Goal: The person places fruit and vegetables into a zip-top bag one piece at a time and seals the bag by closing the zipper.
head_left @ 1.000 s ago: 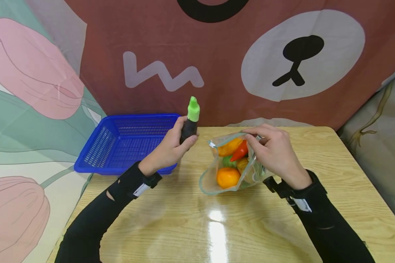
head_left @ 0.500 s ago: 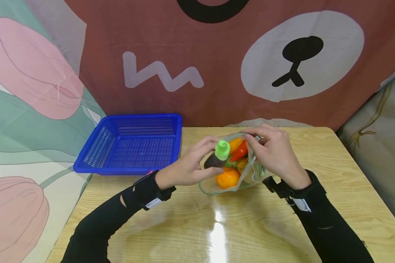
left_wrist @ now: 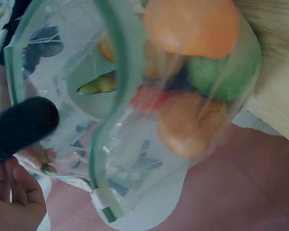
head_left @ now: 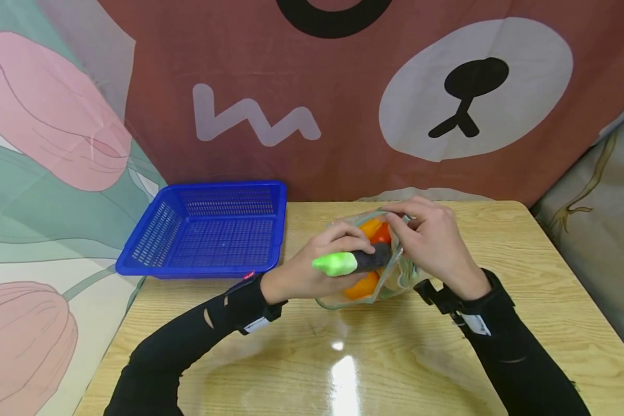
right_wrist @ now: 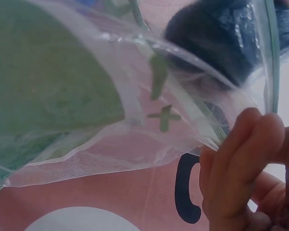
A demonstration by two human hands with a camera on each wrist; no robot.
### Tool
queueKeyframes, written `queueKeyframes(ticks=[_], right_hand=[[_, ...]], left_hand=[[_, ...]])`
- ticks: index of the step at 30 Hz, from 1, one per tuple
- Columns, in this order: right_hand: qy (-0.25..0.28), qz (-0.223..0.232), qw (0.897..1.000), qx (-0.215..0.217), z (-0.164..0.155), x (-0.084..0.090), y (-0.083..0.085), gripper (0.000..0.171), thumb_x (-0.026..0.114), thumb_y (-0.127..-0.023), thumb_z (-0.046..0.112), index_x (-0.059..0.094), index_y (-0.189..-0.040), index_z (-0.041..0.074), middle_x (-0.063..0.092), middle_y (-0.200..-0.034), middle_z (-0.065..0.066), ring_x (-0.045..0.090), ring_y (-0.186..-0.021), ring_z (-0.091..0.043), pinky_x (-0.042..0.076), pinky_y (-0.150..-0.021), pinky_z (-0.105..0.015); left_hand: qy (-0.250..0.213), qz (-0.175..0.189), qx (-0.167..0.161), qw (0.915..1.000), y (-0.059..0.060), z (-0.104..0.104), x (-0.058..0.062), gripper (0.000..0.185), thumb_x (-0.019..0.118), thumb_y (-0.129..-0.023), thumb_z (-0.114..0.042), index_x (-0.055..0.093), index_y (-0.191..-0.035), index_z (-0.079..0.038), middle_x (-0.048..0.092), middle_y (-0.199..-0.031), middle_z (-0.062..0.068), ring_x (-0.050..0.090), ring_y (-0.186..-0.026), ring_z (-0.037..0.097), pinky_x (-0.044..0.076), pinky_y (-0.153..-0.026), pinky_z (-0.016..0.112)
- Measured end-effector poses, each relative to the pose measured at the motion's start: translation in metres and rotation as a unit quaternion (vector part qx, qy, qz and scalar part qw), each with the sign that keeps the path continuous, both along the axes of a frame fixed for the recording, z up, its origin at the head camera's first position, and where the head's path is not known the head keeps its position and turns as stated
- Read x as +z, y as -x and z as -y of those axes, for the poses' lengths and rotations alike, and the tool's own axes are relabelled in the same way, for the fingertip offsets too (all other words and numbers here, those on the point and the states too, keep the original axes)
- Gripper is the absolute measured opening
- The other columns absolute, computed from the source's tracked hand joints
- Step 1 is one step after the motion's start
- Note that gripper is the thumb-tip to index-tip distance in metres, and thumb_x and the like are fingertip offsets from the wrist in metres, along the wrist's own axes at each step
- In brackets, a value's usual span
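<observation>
A: Surface first. Pale wooden table (head_left: 525,323), glossy, a light glare near its front edge. Behind the far edge hangs a brown cloth with a cartoon bear face (head_left: 473,86); tulip-print fabric (head_left: 47,127) off the left edge.

B: Noted. Blue plastic basket (head_left: 208,231) at the far left corner, overhanging the left edge a little. Clear zip bag (head_left: 338,297) sits near the middle of the far edge, mouth turned up.

A: Hands. Left hand (head_left: 312,271) grips a toy eggplant (head_left: 351,263), lying crosswise, green cap pointing at the basket, dark end at the bag's mouth. Right hand (head_left: 431,242) pinches the bag's rim on its right side, fingers curled on the plastic.

B: Head view shows an orange piece (head_left: 361,286) and a red one (head_left: 381,234) inside, mostly hidden by the left hand and the eggplant.

A: Left wrist view gives more: the bag's green zip strip (left_wrist: 120,96), orange pieces, a green one (left_wrist: 226,72) and something red through the plastic, and the eggplant's dark end (left_wrist: 21,127) beside the rim. Whether it has passed the rim, cannot tell there.

B: Right wrist view: dark end (right_wrist: 216,38) seen through the film, a green lump (right_wrist: 48,82) close up, fingertips (right_wrist: 245,159) bunched at the bag's edge. Blurred otherwise.
</observation>
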State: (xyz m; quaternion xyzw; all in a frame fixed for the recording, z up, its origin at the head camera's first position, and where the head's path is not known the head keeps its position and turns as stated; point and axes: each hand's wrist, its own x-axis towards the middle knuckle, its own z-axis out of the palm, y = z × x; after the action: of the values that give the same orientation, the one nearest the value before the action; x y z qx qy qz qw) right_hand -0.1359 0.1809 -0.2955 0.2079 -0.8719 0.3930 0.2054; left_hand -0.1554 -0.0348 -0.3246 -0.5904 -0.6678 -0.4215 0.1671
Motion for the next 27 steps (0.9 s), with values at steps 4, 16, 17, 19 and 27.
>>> queueKeyframes(ticks=[4, 16, 17, 19, 27], right_hand=[[0.004, -0.002, 1.0, 0.002, 0.0, 0.001, -0.001, 0.018, 0.062, -0.092, 0.012, 0.072, -0.106, 0.006, 0.061, -0.088, -0.004, 0.048, -0.038, -0.004, 0.043, -0.038, -0.022], [0.005, -0.03, 1.0, -0.005, -0.001, 0.0, 0.002, 0.016, 0.064, -0.09, 0.01, 0.073, -0.103, 0.006, 0.063, -0.087, -0.004, 0.051, -0.043, -0.005, 0.042, -0.039, -0.02], [0.005, -0.031, 0.999, -0.006, -0.001, 0.0, 0.002, 0.017, 0.063, -0.09, 0.01, 0.073, -0.103, 0.006, 0.063, -0.087, -0.003, 0.051, -0.043, -0.005, 0.042, -0.039, -0.02], [0.004, -0.032, 0.999, -0.008, -0.001, 0.0, 0.002, 0.017, 0.062, -0.091, 0.011, 0.073, -0.103, 0.007, 0.063, -0.088, -0.003, 0.049, -0.042, -0.005, 0.041, -0.038, -0.02], [0.011, -0.023, 1.0, -0.003, -0.002, 0.0, 0.0, 0.018, 0.061, -0.092, 0.012, 0.073, -0.105, 0.008, 0.062, -0.089, -0.003, 0.049, -0.04, -0.004, 0.042, -0.038, -0.021]], left_hand=[[0.024, -0.024, 0.04, 0.9986, 0.001, -0.004, -0.002, 0.038, 0.079, -0.074, -0.006, 0.062, -0.108, -0.004, 0.058, -0.109, 0.011, 0.055, -0.104, 0.021, 0.044, -0.091, 0.023], [0.055, 0.005, 0.032, 0.998, 0.0, -0.016, -0.008, 0.036, 0.071, -0.078, -0.006, 0.053, -0.108, -0.001, 0.056, -0.111, 0.012, 0.055, -0.104, 0.017, 0.042, -0.091, 0.02], [0.059, 0.005, 0.026, 0.9979, 0.001, -0.017, -0.008, 0.034, 0.071, -0.077, -0.003, 0.052, -0.106, -0.002, 0.055, -0.112, 0.013, 0.054, -0.108, 0.019, 0.041, -0.094, 0.021], [0.073, -0.004, 0.026, 0.997, 0.003, -0.019, -0.01, 0.03, 0.069, -0.077, 0.0, 0.053, -0.101, -0.004, 0.054, -0.113, 0.014, 0.052, -0.114, 0.02, 0.04, -0.096, 0.022], [0.15, -0.111, 0.13, 0.9738, 0.011, -0.032, -0.016, 0.028, 0.065, -0.079, 0.002, 0.068, -0.103, -0.011, 0.048, -0.091, 0.004, 0.045, -0.085, 0.016, 0.036, -0.077, 0.02]])
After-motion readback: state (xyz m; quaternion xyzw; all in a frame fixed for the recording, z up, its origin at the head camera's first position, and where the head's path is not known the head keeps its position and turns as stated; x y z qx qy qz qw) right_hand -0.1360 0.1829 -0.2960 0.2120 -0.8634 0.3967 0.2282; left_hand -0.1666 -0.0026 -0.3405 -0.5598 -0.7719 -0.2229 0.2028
